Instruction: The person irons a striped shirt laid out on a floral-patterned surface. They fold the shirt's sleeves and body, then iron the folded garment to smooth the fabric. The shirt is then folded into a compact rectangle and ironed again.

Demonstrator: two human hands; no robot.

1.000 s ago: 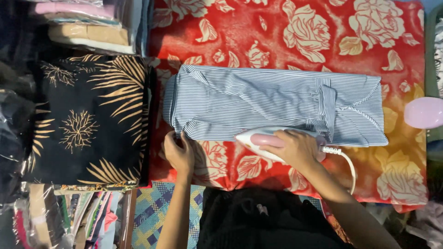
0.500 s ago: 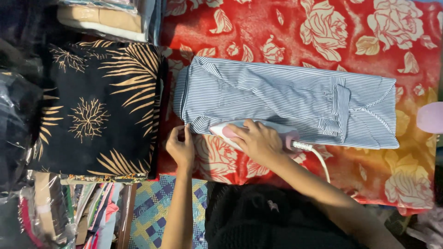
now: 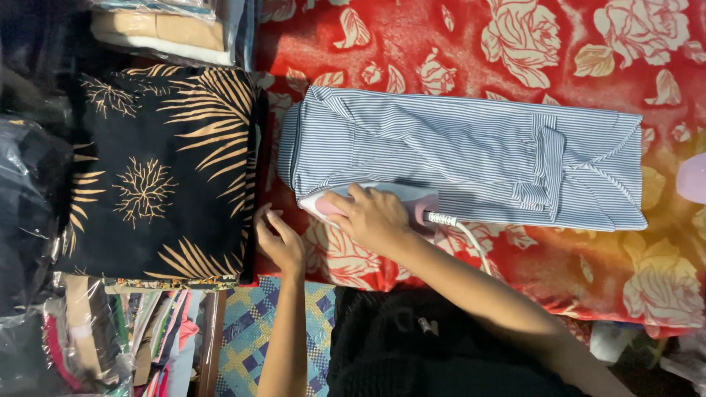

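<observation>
Right hand [image 3: 375,218]: fingers wrapped tight round the iron [image 3: 368,202], on the striped shirt's [image 3: 463,154] near edge.
Left hand [image 3: 279,239]: fingers loosely spread, flat on the red cloth [image 3: 456,44].
Handling: iron seems heavy, hot; hold its handle. Shirt soft, limp.

My right hand [image 3: 375,218] sits at centre frame, fingers curled down in a closed grip, forearm running off toward the lower right. My left hand [image 3: 279,239] lies just left of it, fingers spread flat, forearm dropping straight to the bottom edge.
</observation>
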